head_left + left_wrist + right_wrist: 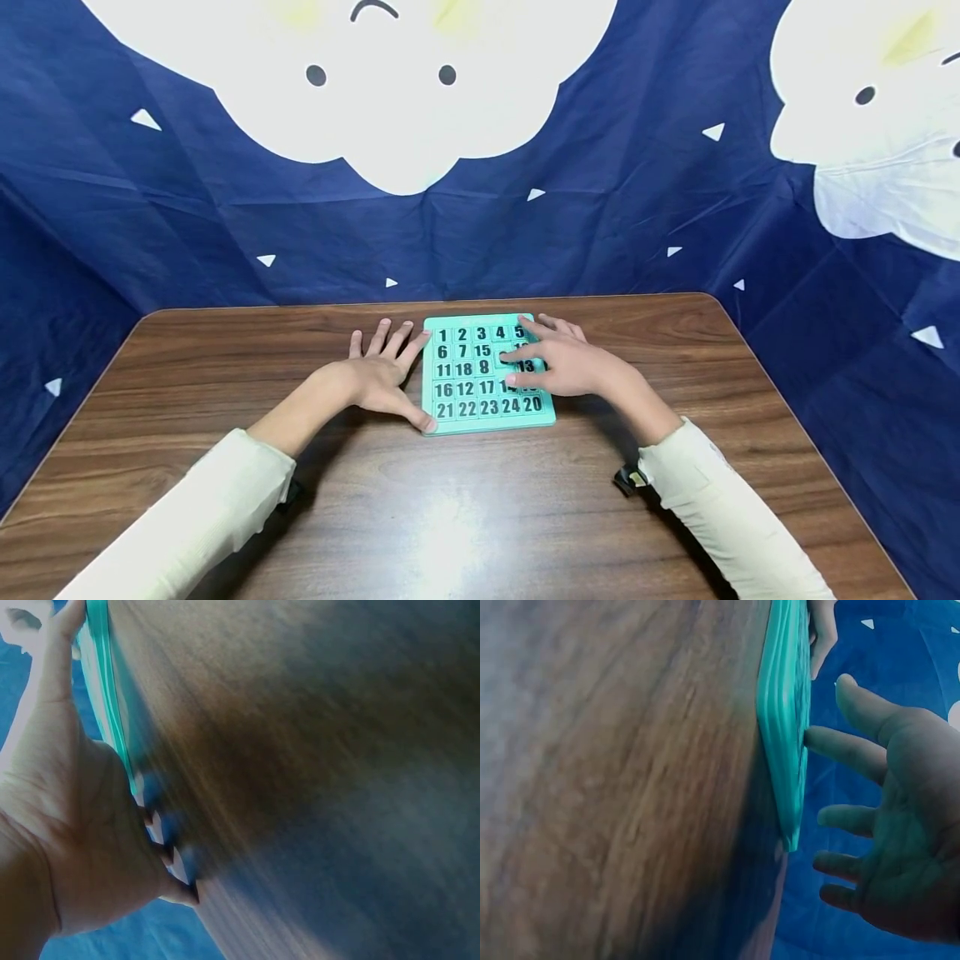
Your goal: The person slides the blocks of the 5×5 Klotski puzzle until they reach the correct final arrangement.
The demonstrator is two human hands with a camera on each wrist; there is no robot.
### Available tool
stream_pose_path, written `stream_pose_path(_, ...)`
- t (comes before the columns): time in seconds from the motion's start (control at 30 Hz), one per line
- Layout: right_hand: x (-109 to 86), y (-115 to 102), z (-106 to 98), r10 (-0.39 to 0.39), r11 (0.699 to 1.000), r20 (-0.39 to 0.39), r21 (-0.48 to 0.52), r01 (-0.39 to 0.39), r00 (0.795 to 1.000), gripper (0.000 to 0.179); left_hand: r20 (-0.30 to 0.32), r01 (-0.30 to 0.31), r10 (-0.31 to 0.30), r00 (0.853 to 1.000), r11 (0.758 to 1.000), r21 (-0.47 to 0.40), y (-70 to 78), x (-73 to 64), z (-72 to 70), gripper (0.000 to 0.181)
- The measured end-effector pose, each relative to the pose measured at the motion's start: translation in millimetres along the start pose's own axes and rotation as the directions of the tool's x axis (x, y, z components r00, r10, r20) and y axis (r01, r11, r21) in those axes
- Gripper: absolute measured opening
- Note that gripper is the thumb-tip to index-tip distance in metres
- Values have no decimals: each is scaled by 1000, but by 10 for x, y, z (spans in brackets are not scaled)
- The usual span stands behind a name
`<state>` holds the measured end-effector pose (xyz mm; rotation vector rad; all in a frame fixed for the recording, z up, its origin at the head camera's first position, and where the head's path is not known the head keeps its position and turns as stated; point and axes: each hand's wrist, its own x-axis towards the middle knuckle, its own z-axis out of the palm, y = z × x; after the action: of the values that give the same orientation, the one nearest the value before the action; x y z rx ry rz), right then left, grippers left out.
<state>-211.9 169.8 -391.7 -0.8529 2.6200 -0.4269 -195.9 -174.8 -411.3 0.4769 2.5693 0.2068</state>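
Observation:
A turquoise number slide puzzle (487,427) lies flat on the wooden table, its tiles printed with black numbers. My left hand (382,382) is spread along its left side, thumb at the near left corner and index finger by the upper left edge. Over the puzzle's right part is my right hand (566,358), hiding several tiles. In the right wrist view, the index finger (847,752) of that hand touches the puzzle's face (804,697), while the thumb and other fingers stand off it. The left wrist view shows the left thumb (56,664) along the puzzle's edge (112,705).
The brown wooden table (337,517) has rounded far corners, and the puzzle sits near its far edge. Behind hangs a dark blue cloth (480,233) with white clouds and small triangles. A black strap device (628,480) shows under the right sleeve (697,475).

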Motion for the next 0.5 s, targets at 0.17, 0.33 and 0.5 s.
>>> stream_pose_path(0.17,-13,-49,-25,-34,999,-10,32,34,999,44,2,1,-1,1000,1000,4,9,10,-1,162)
stream_pose_path(0.33,143,-97,17,-43,999,-42,2,43,998,52,1,5,-5,1000,1000,5,12,6,-5,162)
stream_pose_path(0.5,194,-76,27,-12,999,-15,-36,12,1000,55,1,6,-6,1000,1000,13,17,12,-10,163)
